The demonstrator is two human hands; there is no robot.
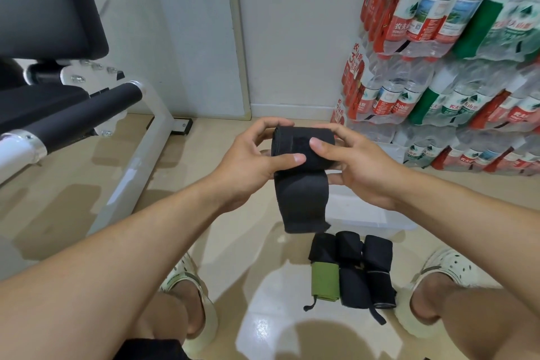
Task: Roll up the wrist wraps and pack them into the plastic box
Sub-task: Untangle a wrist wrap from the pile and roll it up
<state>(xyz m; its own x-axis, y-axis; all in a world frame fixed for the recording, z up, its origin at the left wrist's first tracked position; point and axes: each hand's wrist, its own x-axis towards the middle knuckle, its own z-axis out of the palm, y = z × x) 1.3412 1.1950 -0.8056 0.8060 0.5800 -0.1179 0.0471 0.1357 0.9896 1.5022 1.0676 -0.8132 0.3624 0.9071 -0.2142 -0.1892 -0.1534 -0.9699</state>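
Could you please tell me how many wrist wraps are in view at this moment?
4. One black wrap is held, partly rolled, between both hands. Three lie side by side on the floor: the green-ended wrap, the middle wrap and the right wrap. More may be hidden.

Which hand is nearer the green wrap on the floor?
Left, narrowly. The left hand holds the black wrap above and left of the green wrap; the right hand holds it above and right.

Left hand: gripping the black wrist wrap, thumb pressing.
Right hand: pinching the roll's other end.
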